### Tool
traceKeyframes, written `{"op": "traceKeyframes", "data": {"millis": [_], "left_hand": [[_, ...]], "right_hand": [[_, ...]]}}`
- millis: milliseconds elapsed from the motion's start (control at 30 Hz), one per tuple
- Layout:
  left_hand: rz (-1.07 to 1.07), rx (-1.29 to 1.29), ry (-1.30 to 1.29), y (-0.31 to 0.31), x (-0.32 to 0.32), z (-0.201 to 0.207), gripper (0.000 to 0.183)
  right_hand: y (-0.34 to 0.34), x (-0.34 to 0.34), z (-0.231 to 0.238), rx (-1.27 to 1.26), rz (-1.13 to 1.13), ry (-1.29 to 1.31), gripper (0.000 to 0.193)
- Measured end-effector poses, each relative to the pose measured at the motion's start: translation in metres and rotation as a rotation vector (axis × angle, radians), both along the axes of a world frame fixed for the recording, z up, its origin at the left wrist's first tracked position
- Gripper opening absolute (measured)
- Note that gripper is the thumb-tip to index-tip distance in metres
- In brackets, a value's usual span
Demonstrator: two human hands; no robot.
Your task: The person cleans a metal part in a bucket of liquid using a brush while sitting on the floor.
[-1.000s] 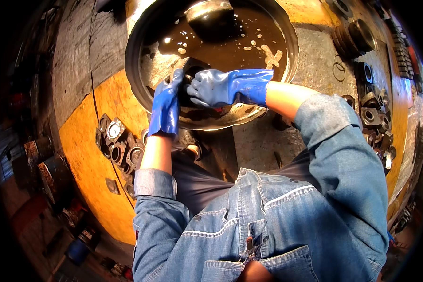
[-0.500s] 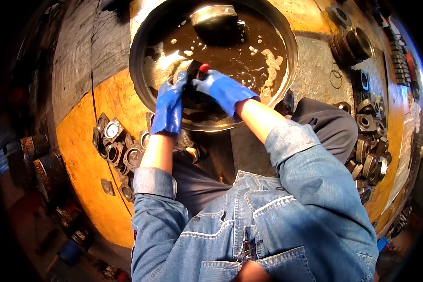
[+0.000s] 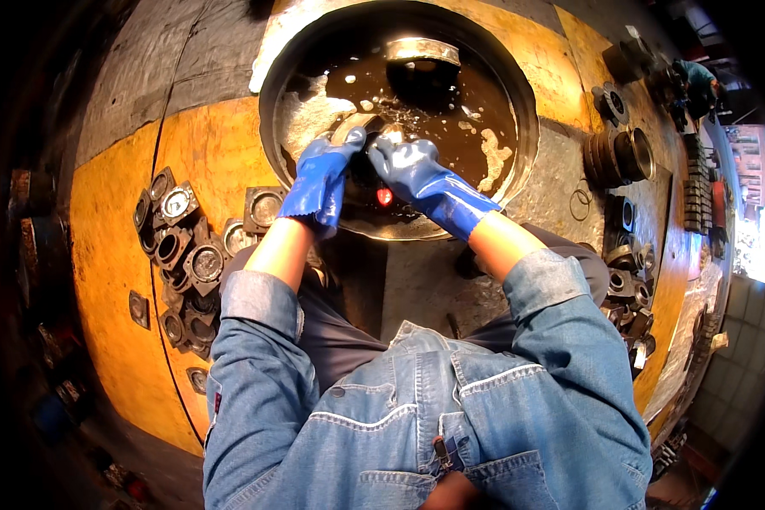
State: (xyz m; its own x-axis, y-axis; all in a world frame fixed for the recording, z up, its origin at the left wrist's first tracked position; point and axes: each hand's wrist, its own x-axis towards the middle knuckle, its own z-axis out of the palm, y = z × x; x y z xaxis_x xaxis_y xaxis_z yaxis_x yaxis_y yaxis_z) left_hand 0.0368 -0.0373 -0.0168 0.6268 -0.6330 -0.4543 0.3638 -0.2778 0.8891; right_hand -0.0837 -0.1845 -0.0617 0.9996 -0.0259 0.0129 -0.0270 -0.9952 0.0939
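Observation:
A wide round metal pan (image 3: 527, 153) holds dark brown liquid with patches of foam. Above that liquid, my left hand (image 3: 325, 174), in a blue rubber glove, grips a round metal part (image 3: 348, 129); only its pale curved rim shows past the fingers. My right hand (image 3: 425, 183), gloved the same way, is closed just beside it around a tool. The tool's red end (image 3: 384, 197) sticks out under the palm, and the rest is mostly hidden. Toward the pan's far side, a metal ring (image 3: 422, 51) stands partly in the liquid.
Dark flanged metal parts (image 3: 206, 263) lie heaped on the yellow floor plate (image 3: 110, 340) at left. More metal parts (image 3: 625, 285) are piled at right, with ribbed cylinders (image 3: 618, 159) and a thin wire ring (image 3: 580, 204) farther up. My knees flank the pan's near side.
The view has shifted a little. My right hand has turned, and the tool's red end has gone from beyond the fingertips to below the palm. My left hand keeps its grip.

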Motion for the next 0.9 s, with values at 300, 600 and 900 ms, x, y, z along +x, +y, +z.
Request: {"op": "traceKeyframes", "data": {"millis": [300, 600, 900], "left_hand": [[-0.119, 0.180, -0.242, -0.011, 0.017, -0.029, 0.058], [-0.125, -0.089, -0.087, 0.007, 0.017, -0.014, 0.057], [-0.223, 0.302, -0.235, -0.010, 0.033, -0.043, 0.074]], "right_hand": [[-0.030, 0.003, -0.017, 1.042, -0.541, 0.300, 0.030], [-0.039, 0.021, 0.017, 2.035, -1.069, 0.121, 0.011], [0.011, 0.039, 0.021, 0.504, -0.525, 0.536, 0.036]]}}
